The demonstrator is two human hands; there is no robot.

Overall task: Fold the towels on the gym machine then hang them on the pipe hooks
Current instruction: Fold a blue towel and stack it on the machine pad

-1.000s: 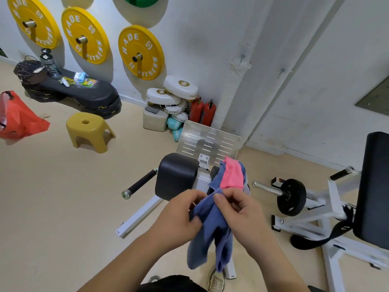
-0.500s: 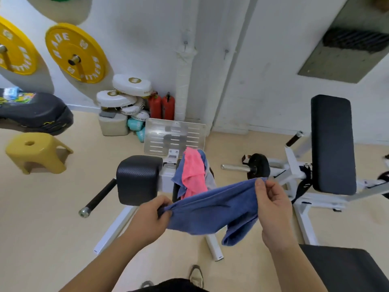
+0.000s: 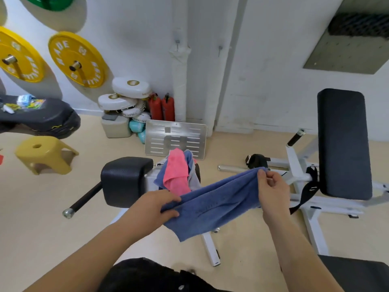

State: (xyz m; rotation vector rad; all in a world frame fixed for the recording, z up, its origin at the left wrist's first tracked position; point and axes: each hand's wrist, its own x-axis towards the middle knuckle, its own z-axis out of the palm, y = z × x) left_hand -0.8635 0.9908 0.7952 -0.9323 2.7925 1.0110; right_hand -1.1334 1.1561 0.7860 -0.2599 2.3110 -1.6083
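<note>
A blue towel (image 3: 214, 204) is stretched in the air between my two hands. My left hand (image 3: 156, 207) pinches its left end and my right hand (image 3: 272, 189) pinches its upper right corner. Behind it, a pink towel (image 3: 175, 172) lies draped with blue and grey towels (image 3: 192, 165) on the white gym machine (image 3: 151, 178), beside its black pad (image 3: 124, 180). On the wall, a white wrapped pipe (image 3: 179, 81) carries a small hook (image 3: 177, 41), and a second hook (image 3: 220, 48) sticks out further right.
A metal footplate (image 3: 193, 135) leans behind the machine. Another white machine with a tall black pad (image 3: 343, 142) stands right. A yellow stool (image 3: 45, 154), white pads, red extinguishers (image 3: 162, 107) and yellow weight plates (image 3: 76, 60) are at the left.
The bunched blue towel has been drawn out wide between my hands; my right hand moved right. The view swung right and slightly closer.
</note>
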